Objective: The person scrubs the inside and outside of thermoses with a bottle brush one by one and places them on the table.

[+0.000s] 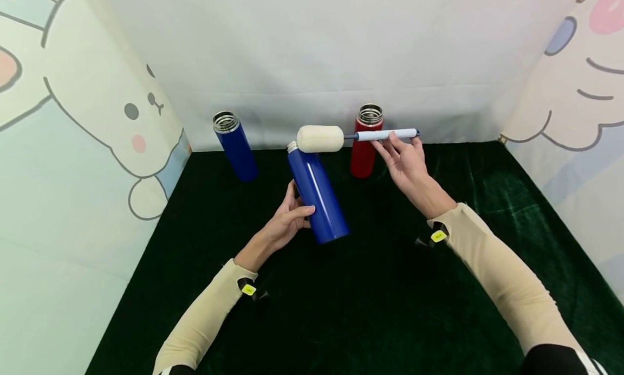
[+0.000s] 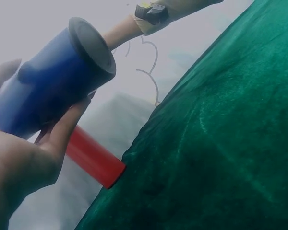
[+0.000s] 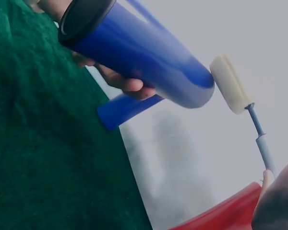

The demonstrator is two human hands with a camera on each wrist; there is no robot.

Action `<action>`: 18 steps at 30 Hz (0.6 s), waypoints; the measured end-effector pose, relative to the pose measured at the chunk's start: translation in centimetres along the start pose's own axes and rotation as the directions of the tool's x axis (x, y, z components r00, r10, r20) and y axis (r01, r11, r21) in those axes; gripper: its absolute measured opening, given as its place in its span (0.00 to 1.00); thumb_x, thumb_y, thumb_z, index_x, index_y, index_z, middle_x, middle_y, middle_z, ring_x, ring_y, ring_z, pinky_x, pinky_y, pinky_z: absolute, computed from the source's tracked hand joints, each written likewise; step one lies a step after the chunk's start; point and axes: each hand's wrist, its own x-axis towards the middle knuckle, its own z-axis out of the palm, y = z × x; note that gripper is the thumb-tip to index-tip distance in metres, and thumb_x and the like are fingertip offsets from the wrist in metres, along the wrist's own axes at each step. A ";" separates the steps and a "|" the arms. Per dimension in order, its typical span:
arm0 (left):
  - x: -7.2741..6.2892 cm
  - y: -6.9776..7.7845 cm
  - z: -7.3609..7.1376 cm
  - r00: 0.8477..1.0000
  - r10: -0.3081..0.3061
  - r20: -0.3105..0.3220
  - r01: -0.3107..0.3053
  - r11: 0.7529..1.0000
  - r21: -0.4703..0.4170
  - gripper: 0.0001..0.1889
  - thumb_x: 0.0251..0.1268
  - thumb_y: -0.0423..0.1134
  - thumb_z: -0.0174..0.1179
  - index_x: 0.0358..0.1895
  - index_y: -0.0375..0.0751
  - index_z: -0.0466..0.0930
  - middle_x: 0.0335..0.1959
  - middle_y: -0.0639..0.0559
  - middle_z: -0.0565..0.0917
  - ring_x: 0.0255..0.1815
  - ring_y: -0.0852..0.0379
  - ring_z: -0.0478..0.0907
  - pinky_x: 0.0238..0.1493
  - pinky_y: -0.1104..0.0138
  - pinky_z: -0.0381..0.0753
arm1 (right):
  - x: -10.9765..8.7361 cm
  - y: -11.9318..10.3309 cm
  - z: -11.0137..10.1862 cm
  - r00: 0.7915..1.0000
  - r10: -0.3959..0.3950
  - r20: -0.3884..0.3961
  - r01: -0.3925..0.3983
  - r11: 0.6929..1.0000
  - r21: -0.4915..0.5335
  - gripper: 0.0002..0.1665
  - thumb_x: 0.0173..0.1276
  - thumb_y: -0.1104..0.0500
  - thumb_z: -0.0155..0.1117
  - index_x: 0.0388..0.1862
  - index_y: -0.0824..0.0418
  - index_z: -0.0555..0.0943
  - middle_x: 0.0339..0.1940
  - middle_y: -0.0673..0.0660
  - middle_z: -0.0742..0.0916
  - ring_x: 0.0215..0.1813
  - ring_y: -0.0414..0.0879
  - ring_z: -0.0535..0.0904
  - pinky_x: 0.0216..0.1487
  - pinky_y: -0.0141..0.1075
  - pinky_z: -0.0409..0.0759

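My left hand (image 1: 285, 220) grips a blue metal bottle (image 1: 319, 199) raised off the cloth and tilted, its open mouth toward the back. In the left wrist view the bottle's base (image 2: 92, 45) faces the camera. With its fingertips my right hand (image 1: 408, 166) holds a bottle brush by its pale handle (image 1: 380, 135), level, pointing left. The brush's cream sponge head (image 1: 320, 138) is in front of the bottle's mouth in the head view and partly hides it. In the right wrist view the sponge (image 3: 229, 84) is beside the bottle's far end; contact cannot be told.
A second blue bottle (image 1: 239, 153) without a lid stands at the back left. Behind the brush handle stands an open red bottle (image 1: 362, 161). Dark green cloth (image 1: 370, 299) covers the table, and pale walls (image 1: 341, 44) with cartoon animals enclose its back and sides.
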 end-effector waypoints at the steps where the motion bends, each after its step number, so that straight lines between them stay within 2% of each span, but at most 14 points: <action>1: 0.0 0.1 -0.1 1.000 0.003 -0.002 -0.003 1.000 -0.006 0.53 0.66 0.39 0.64 0.80 0.70 0.32 0.77 0.38 0.57 0.69 0.42 0.72 0.59 0.51 0.83 | 0.0 0.0 0.0 1.000 0.002 0.003 -0.002 1.000 -0.015 0.52 0.73 0.70 0.58 0.81 0.32 0.47 0.80 0.53 0.64 0.76 0.46 0.70 0.68 0.42 0.77; 5: -0.1 0.3 -0.3 1.000 0.018 -0.019 -0.018 1.000 -0.026 0.52 0.67 0.37 0.63 0.80 0.72 0.35 0.77 0.40 0.57 0.71 0.42 0.69 0.61 0.52 0.82 | -0.4 0.2 -0.6 0.999 0.036 0.016 -0.035 0.995 -0.088 0.45 0.74 0.69 0.58 0.79 0.39 0.52 0.81 0.53 0.63 0.78 0.47 0.69 0.67 0.42 0.78; 11: -0.1 0.7 -0.7 0.999 0.040 -0.034 -0.042 0.996 -0.074 0.49 0.72 0.30 0.52 0.80 0.75 0.32 0.80 0.41 0.52 0.74 0.40 0.66 0.61 0.51 0.81 | -1.4 -0.1 -2.5 0.993 0.115 0.011 -0.112 0.980 -0.164 0.41 0.74 0.70 0.58 0.74 0.42 0.52 0.79 0.54 0.64 0.81 0.47 0.63 0.68 0.42 0.77; 14: -0.3 1.0 -1.0 0.997 0.030 -0.070 -0.039 0.991 -0.126 0.50 0.74 0.29 0.50 0.80 0.75 0.27 0.81 0.42 0.49 0.76 0.38 0.63 0.62 0.47 0.79 | -2.0 -0.2 -3.7 0.987 0.162 -0.003 -0.159 0.963 -0.217 0.43 0.74 0.69 0.58 0.76 0.42 0.50 0.74 0.53 0.67 0.81 0.45 0.62 0.69 0.40 0.76; 18: -0.3 1.3 -1.2 0.996 0.000 -0.091 -0.018 0.979 -0.201 0.50 0.75 0.29 0.48 0.79 0.73 0.23 0.82 0.42 0.46 0.79 0.36 0.56 0.71 0.37 0.67 | -2.9 -0.6 -5.3 0.978 0.206 -0.018 -0.203 0.940 -0.275 0.49 0.75 0.67 0.58 0.81 0.40 0.42 0.82 0.53 0.59 0.83 0.45 0.59 0.69 0.38 0.77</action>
